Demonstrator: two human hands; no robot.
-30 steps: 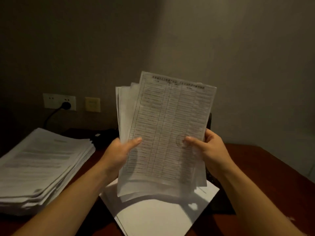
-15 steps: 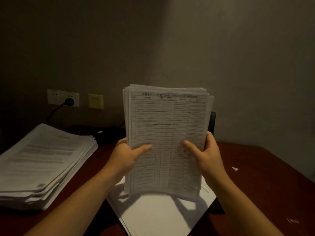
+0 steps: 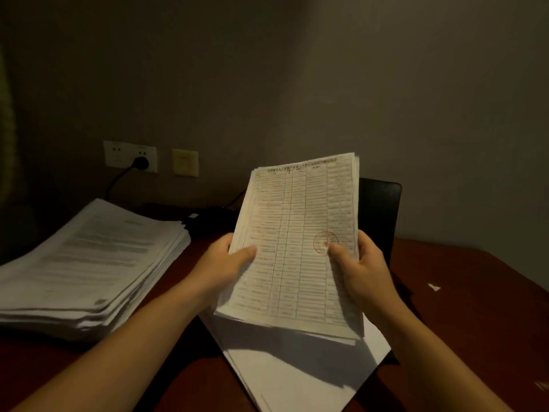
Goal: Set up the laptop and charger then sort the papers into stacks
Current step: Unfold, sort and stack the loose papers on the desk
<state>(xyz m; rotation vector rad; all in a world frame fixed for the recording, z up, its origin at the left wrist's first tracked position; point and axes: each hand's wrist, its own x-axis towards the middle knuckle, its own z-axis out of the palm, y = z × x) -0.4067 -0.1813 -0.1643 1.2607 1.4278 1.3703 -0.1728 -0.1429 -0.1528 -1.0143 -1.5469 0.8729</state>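
- Above the middle of the desk (image 3: pixel 475 307), both hands hold one bundle of papers (image 3: pixel 297 221) upright. It leans a little to the right, with its printed table facing the camera.
- The left hand (image 3: pixel 225 263) grips the bundle's left edge, thumb laid across the front sheet and fingers curled behind it (out of sight).
- The right hand (image 3: pixel 362 269) grips the right edge the same way, its thumb tip touching a round red stamp (image 3: pixel 322 240).
- Under the bundle, a small pile of white sheets (image 3: pixel 297 370) lies flat on the desk, partly in shadow.
- To the left, a thick stack of printed pages (image 3: pixel 89 257) sits on the desk, well apart from the hands.
- Behind the bundle stands the laptop (image 3: pixel 378 209), its dark screen upright and mostly hidden by the papers.
- On the wall, a black plug (image 3: pixel 141 163) sits in the socket (image 3: pixel 118 153), and its cable (image 3: pixel 117 181) runs down toward the desk.
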